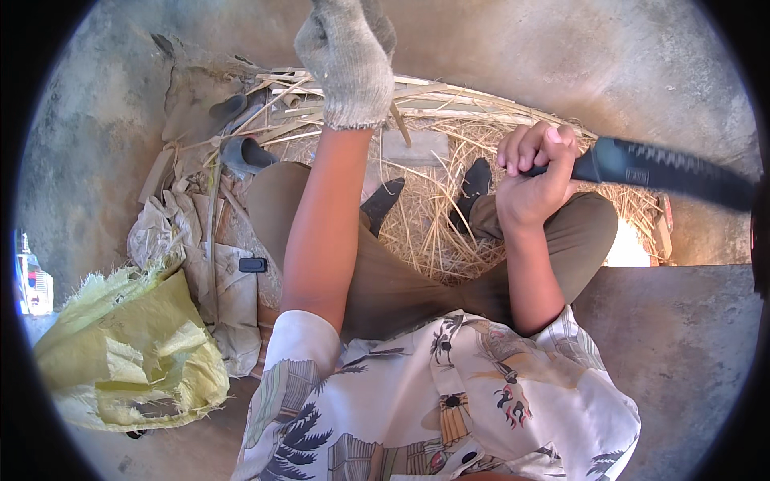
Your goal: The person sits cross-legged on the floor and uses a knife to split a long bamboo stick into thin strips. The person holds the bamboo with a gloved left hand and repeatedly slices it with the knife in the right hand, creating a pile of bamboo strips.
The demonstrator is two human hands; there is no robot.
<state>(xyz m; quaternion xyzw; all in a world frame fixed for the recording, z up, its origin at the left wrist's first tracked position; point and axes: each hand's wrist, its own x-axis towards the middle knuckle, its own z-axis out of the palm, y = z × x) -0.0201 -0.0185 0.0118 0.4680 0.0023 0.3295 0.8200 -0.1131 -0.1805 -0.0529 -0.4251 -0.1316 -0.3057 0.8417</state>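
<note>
My left hand [346, 60] wears a grey knitted glove and is raised at the top of the view. Its fingers are curled closed, and what they may hold is hidden. A short brown stick [399, 124] shows just below the glove; whether it reaches into the hand I cannot tell. Bare and raised at the right, my right hand [536, 172] wraps its fingers round the thin end of a black ribbed band [674, 170]. The band widens from the hand and runs to the right rim of the view. Its far end is hidden.
Long split canes [433, 100] curve along the far side. Pale straw shavings [429, 220] and a flat grey block [417, 149] lie around my feet. At the left are a yellow woven sack [128, 353], a crumpled cloth [228, 297], a small black device [252, 264] and dark footwear [249, 154].
</note>
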